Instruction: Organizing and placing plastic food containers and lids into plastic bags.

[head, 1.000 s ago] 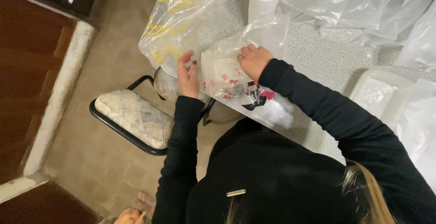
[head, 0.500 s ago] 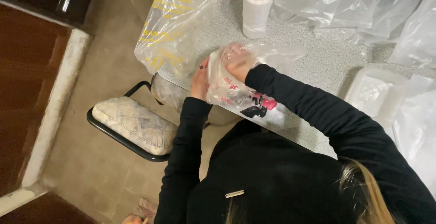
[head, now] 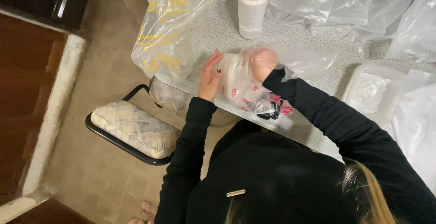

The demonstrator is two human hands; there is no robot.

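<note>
A white packet with red print, dark and pink at its near end, lies at the near edge of the speckled grey table. My left hand presses flat against the packet's left side, steadying it. My right hand grips the packet's top from the right and is covered by a thin clear plastic bag that trails off to the right. Both arms wear black sleeves.
A roll of white bags stands upright behind the hands. A clear bag with yellow print hangs over the table's left edge. A white tray and more clear bags lie to the right. A cushioned chair stands to the left below.
My right hand slid from the packet's top to its right side and now shows through clear film. My left hand closed in against the packet's left side.
</note>
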